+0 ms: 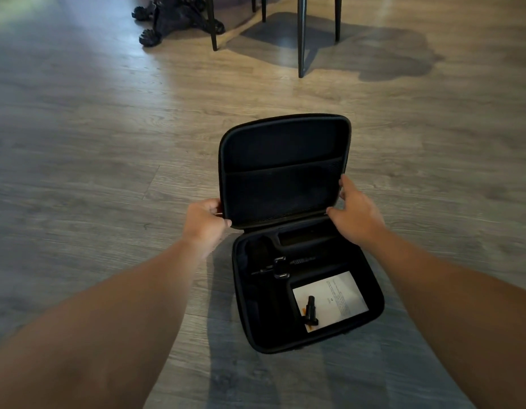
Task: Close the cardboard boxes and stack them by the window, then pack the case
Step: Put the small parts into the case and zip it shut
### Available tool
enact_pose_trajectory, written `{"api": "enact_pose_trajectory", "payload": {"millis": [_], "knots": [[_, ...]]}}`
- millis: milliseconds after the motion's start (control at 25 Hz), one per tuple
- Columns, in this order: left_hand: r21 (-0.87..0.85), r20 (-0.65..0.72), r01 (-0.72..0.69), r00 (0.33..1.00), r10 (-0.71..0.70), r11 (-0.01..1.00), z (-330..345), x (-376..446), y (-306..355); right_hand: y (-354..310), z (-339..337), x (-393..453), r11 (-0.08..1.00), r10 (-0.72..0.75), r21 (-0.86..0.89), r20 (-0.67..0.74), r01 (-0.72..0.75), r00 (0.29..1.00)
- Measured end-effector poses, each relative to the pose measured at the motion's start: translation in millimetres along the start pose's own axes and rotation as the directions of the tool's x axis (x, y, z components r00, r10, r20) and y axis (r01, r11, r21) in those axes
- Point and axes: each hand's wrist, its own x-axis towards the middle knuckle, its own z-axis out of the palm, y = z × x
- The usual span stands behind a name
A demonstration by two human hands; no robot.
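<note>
Both hands grasp the case lid (285, 160), left hand (204, 221) and right hand (357, 215) on opposite edges; loose black adapter (310, 311) on the leaflet (338, 299) could jam closure.

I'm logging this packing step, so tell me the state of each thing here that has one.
case: on the floor, open
lid: raised, held at both side edges
left hand: grips lid's left edge
right hand: holds lid's right edge
paper sheet: flat in the case's base
small black part: lying on the paper
</note>
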Motion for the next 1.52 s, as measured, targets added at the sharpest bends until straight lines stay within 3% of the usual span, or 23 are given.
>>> {"api": "enact_pose_trajectory", "payload": {"millis": [80, 200, 360, 440, 520, 560, 640, 760, 920, 1160, 1280, 1440, 1520], "knots": [[0.008, 0.002, -0.043, 0.999, 0.043, 0.999, -0.3, -2.8, 7.9, -0.9, -7.9, -6.3, 0.990, 0.011, 0.141, -0.043, -0.005, 0.999], [0.050, -0.033, -0.098, 0.994, 0.100, 0.994, 0.5, -7.7, 17.2, 5.0, -22.1, -16.3, 0.979, 0.090, 0.196, -0.163, -0.057, 0.983], [0.205, 0.003, -0.234, 0.971, 0.239, 0.950, -8.2, -22.2, 16.1, 21.4, -39.7, -37.6, 0.959, 0.110, 0.271, -0.095, -0.081, 0.989], [0.321, 0.106, -0.361, 0.932, 0.345, 0.876, -17.9, -28.7, 14.5, 30.7, -41.2, -54.8, 0.980, 0.073, 0.187, -0.053, -0.062, 0.996], [0.461, 0.263, -0.520, 0.854, 0.449, 0.719, -23.5, -35.0, 13.8, 41.6, -40.0, -73.2, 1.000, 0.005, -0.001, -0.004, -0.005, 1.000], [0.523, 0.316, -0.562, 0.826, 0.466, 0.642, -24.8, -37.2, 11.0, 47.3, -40.1, -82.4, 0.995, -0.032, -0.095, 0.034, 0.036, 0.999], [0.628, 0.329, -0.532, 0.843, 0.426, 0.568, -24.3, -42.4, 2.4, 58.0, -41.2, -96.5, 0.976, -0.067, -0.194, 0.152, 0.096, 0.986], [0.659, 0.348, -0.476, 0.879, 0.324, 0.583, -23.8, -53.1, -9.1, 69.7, -41.5, -110.3, 0.964, -0.021, -0.243, 0.343, 0.110, 0.939], [0.687, 0.356, -0.430, 0.902, 0.245, 0.585, -23.6, -55.2, -12.5, 83.9, -28.3, -125.5, 0.954, 0.022, -0.281, 0.425, 0.109, 0.905], [0.533, 0.223, -0.242, 0.965, 0.142, 0.811, -13.0, -51.4, -7.9, 80.5, -6.4, -138.2, 0.968, 0.078, -0.251, 0.385, 0.023, 0.920], [0.433, 0.159, -0.132, 0.985, 0.068, 0.892, -4.0, -42.7, -3.5, 73.6, 11.3, -143.6, 0.930, 0.090, -0.364, 0.380, 0.059, 0.920], [0.427, 0.151, -0.088, 0.988, 0.025, 0.900, 0.4, -35.1, -4.0, 71.5, 12.6, -134.4, 0.922, 0.055, -0.378, 0.335, 0.080, 0.941], [0.498, 0.150, -0.115, 0.988, 0.045, 0.860, -0.9, -35.3, -5.6, 73.5, 5.6, -129.8, 0.937, 0.072, -0.350, 0.224, 0.012, 0.972]]}}
